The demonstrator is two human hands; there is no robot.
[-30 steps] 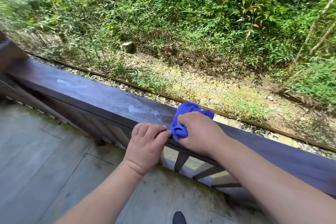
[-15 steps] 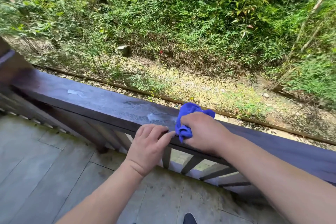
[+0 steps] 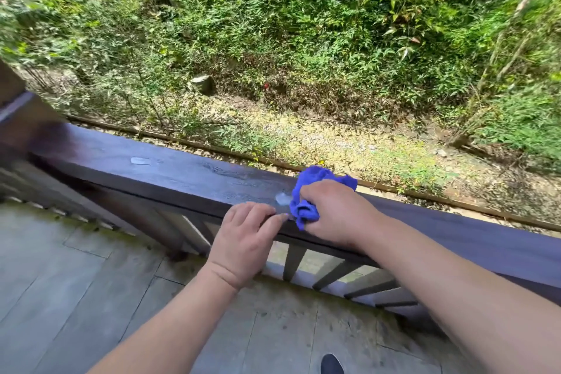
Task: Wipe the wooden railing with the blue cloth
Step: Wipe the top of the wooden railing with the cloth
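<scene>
Right hand (image 3: 335, 215) is clamped on a bunched blue cloth (image 3: 315, 191), pressing it onto the top of the dark wooden railing (image 3: 170, 173). Cloth sticks out beyond the knuckles on the far side and below the thumb on the near side. Left hand (image 3: 247, 237) sits just left of it, fingers curled together over the rail's near edge, holding nothing, thumb tip almost touching the cloth.

Step in hand: mid-wipe on the rail top. A pale wet-looking patch (image 3: 283, 199) lies right beside the cloth, between the two hands; a second pale spot (image 3: 140, 160) sits well left of the left hand. Streaks show on the wood left of the cloth.

Next move probably calls for sliding the cloth left over the near patch, keeping pressure down; the left hand sits in that path and would need to shift. Rail to the right of the right hand looks even.

No brands, labels or writing readable anywhere.
</scene>
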